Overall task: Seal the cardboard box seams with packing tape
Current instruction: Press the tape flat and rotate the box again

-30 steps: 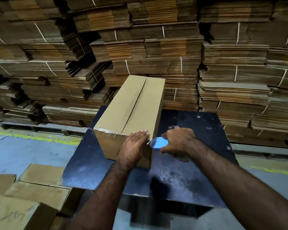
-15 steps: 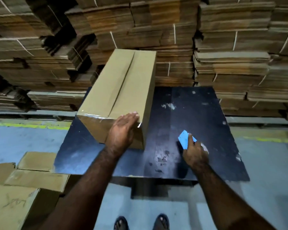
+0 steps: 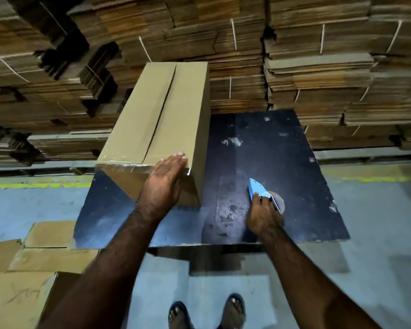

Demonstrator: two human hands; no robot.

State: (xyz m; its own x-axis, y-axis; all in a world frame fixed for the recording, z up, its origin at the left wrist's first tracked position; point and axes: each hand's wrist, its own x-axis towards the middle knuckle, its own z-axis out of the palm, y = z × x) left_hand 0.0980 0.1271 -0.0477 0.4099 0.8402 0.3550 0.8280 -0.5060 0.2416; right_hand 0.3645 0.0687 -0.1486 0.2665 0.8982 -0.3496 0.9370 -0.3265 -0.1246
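Long tan cardboard box (image 3: 157,129) sits on the left half of the dark scuffed work board (image 3: 294,176), long axis running away from the person, tilted slightly left. Centre seam on top runs that same way and looks untaped along its length; clear tape shows only across the near top edge and down the near end face. Left hand (image 3: 163,184) lies flat, fingers extended, pressing the near right corner of the box, over the tape end. Right hand (image 3: 263,214) is closed around a blue-handled tape dispenser (image 3: 262,193), roll beside it, resting on the board to the right of the box, apart from it. Left hand is on the box; right is nearer the open board. Next pass likely needs the dispenser carried left and run along the long seam.
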